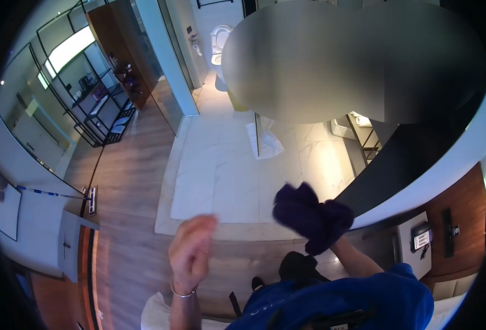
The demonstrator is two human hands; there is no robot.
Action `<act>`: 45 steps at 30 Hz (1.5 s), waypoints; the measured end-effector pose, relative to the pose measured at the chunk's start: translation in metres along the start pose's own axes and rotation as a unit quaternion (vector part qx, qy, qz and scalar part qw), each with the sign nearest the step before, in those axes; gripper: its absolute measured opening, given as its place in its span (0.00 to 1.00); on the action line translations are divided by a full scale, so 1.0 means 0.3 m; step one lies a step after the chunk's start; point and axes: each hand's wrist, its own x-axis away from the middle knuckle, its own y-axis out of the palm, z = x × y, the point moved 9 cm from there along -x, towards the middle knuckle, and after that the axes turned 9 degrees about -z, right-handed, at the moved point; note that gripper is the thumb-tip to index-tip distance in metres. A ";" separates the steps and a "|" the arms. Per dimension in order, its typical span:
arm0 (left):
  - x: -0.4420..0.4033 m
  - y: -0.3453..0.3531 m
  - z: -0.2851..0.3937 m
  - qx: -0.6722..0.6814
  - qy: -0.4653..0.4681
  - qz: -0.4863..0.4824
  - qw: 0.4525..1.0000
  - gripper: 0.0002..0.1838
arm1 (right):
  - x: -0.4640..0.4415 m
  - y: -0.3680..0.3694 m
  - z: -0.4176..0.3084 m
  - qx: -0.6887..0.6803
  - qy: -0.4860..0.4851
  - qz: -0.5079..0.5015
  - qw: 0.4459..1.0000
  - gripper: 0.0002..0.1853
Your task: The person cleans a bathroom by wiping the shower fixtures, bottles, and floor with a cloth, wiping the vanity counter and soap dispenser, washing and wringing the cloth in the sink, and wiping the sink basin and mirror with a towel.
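A dark purple cloth [313,217] is bunched around my right hand, in front of my body, and covers its fingers. Only the wrist and forearm [355,258] of that arm show below the cloth. My left hand [192,250] is raised to the left of the cloth, apart from it, with a bracelet at the wrist. Its fingers look curled in and slightly blurred, and I see nothing in them.
Ahead lies a marble-tiled bathroom floor [226,170] with a white cloth or bag [265,137] and a toilet [220,41]. A mop [92,201] and a grey cabinet [72,245] stand left. A telephone [420,240] sits right. A large blurred patch hides the upper middle.
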 end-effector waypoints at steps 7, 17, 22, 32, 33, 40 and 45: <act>-0.528 0.306 0.533 -0.428 0.550 -0.108 0.709 0.15 | 0.024 -0.278 0.171 -0.436 0.245 0.159 0.851 0.14; -1.023 0.533 0.350 0.016 0.650 -0.133 0.748 0.19 | -0.408 -0.690 0.494 -0.394 0.244 0.170 0.870 0.14; -1.415 0.688 0.044 0.132 0.554 -0.148 0.809 0.09 | -0.991 -0.807 0.692 -0.402 0.172 0.107 0.893 0.14; -2.241 0.936 -0.341 0.766 0.198 -0.401 0.462 0.17 | -1.266 -0.982 1.041 -0.421 0.250 0.124 0.863 0.14; -2.308 1.025 -0.330 0.752 0.176 -0.455 0.444 0.17 | -1.305 -0.996 1.090 -0.435 0.270 0.113 0.851 0.14; -2.494 1.483 -0.567 0.662 0.162 -0.694 0.234 0.19 | -1.671 -1.157 1.425 -0.398 0.287 0.077 0.868 0.14; -2.838 2.120 -0.983 0.294 0.085 -0.788 0.534 0.18 | -2.194 -1.693 1.690 -0.205 0.102 0.108 0.967 0.14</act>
